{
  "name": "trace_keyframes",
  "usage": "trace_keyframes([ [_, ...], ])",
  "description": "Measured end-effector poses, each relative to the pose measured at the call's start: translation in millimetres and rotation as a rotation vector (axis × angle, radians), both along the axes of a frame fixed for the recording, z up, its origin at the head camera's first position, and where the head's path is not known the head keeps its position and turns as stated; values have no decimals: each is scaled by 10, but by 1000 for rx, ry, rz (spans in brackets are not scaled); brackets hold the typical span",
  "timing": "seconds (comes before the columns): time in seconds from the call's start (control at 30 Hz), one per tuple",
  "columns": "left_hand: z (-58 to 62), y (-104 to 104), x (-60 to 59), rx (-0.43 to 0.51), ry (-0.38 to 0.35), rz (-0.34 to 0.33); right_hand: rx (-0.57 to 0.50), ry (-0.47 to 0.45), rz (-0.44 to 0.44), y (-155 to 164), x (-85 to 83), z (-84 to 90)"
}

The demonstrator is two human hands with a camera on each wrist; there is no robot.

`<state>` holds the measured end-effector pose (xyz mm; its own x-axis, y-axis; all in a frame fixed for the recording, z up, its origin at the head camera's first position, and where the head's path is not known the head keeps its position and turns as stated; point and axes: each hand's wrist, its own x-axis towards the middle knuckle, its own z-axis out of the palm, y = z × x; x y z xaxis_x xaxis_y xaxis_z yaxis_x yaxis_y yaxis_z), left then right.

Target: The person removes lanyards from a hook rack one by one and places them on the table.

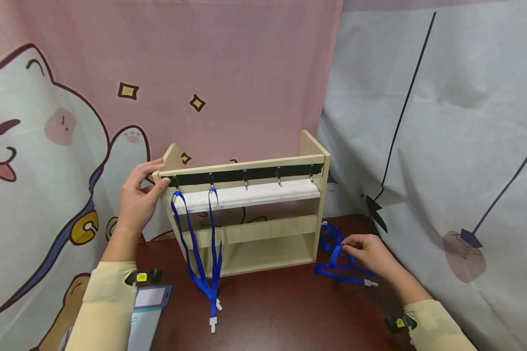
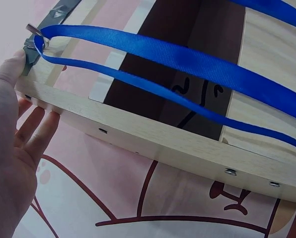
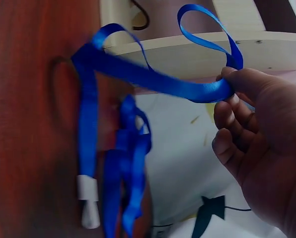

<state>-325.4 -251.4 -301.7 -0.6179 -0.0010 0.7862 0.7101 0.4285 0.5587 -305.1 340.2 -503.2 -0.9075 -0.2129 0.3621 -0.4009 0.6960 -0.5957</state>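
A small wooden rack (image 1: pixel 250 235) with a row of metal hooks along a black strip (image 1: pixel 263 173) stands on the table. My left hand (image 1: pixel 140 197) grips its upper left corner, thumb on the strip's end and fingers around the side panel. From the two leftmost hooks hang blue lanyards (image 1: pixel 195 243) with white clips at their lower ends. Right of the rack, my right hand (image 1: pixel 371 253) pinches another blue lanyard (image 3: pixel 163 85) between thumb and fingertips, raising part of it. Its white clip (image 3: pixel 88 191) dangles near the tabletop. More blue lanyard (image 3: pixel 120 168) lies bunched beside it.
At the front left of the dark red table (image 1: pixel 263 312) lie a blue-framed badge holder (image 1: pixel 151 296) and a white printed card or box (image 1: pixel 142 326). A pink cartoon curtain (image 1: pixel 246 73) hangs close behind, with a grey one (image 1: pixel 474 146) at the right.
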Motion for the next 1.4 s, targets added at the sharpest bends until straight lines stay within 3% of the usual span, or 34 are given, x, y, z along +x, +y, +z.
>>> trace_keyframes([
  [0.27, -4, -5, 9, -5, 1, 11, 21, -35, -1, -5, -15, -274],
  [0.53, 0, 2, 23, -8, -11, 12, 21, -60, -21, -43, -20, -429],
  [0.9, 2, 2, 17, -11, -9, 17, -11, -29, -34, -34, -53, -689],
  [1.13, -17, -6, 7, -18, -18, 32, 12, -67, -76, -32, -48, -773],
  [1.4, -70, -52, -87, -19, -24, 39, 30, -44, -82, -29, -50, -791],
])
